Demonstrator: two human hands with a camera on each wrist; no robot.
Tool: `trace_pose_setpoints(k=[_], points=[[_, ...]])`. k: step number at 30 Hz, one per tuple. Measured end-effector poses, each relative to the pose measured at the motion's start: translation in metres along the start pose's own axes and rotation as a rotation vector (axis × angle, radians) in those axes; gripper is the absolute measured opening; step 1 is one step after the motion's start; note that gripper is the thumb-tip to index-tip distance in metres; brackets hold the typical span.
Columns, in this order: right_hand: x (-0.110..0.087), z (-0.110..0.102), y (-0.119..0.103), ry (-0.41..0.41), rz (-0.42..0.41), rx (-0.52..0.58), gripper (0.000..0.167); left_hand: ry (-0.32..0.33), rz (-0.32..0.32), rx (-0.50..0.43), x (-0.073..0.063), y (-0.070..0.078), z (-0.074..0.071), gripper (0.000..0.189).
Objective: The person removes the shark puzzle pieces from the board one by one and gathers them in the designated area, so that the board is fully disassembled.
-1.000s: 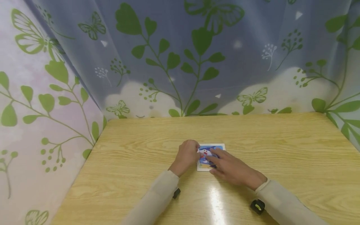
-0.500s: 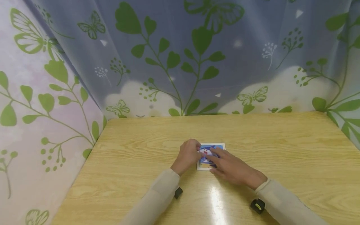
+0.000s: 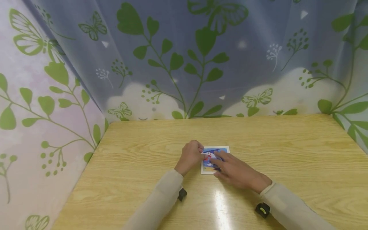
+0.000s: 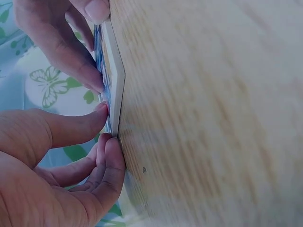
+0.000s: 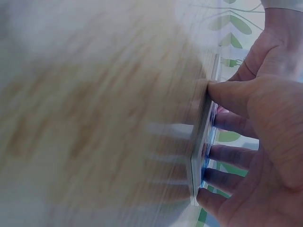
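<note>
A small flat picture board (image 3: 208, 167) with a white border lies on the table, showing a blue and white sea animal. At its left edge my left hand (image 3: 189, 158) grips it, thumb over the picture. In the left wrist view, the curled fingers (image 4: 111, 161) meet the board's pale edge (image 4: 116, 80) beside the tabletop. My right hand (image 3: 240, 171) rests over the board's right part, fingers spread on the picture. In the right wrist view, its thumb (image 5: 227, 94) touches the board's near edge. Both hands hide parts of the picture.
The light wooden table (image 3: 138, 153) extends on all sides of the board. A patterned curtain (image 3: 172, 64) hangs behind it, and another patterned cloth (image 3: 43, 102) stands along the left. Dark wrist devices (image 3: 263, 210) sit under both sleeves.
My left hand has shifted slightly, with its knuckles a little higher and farther left than half a second ago. The right hand and the board stay nearly in place.
</note>
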State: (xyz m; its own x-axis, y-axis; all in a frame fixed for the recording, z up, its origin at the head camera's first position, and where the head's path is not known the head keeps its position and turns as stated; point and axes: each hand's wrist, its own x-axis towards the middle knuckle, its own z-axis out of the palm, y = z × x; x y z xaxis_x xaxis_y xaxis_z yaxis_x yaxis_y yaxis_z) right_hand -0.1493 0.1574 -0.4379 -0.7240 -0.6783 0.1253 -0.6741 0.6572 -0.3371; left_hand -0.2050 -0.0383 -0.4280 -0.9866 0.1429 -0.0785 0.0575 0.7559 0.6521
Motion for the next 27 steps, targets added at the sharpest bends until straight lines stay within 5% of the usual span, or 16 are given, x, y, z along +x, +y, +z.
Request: trace_pose_setpoints(k=[17, 27], points=[[-0.0008, 0.0002, 0.0000, -0.005, 0.000, -0.004, 0.046, 0.044, 0.021, -0.044, 0.0015, -0.0022, -0.0008, 0.032], [0.0002, -0.0005, -0.0001, 0.014, -0.042, -0.050, 0.045, 0.031, 0.037, -0.144, 0.0026, -0.0052, -0.0038, 0.014]])
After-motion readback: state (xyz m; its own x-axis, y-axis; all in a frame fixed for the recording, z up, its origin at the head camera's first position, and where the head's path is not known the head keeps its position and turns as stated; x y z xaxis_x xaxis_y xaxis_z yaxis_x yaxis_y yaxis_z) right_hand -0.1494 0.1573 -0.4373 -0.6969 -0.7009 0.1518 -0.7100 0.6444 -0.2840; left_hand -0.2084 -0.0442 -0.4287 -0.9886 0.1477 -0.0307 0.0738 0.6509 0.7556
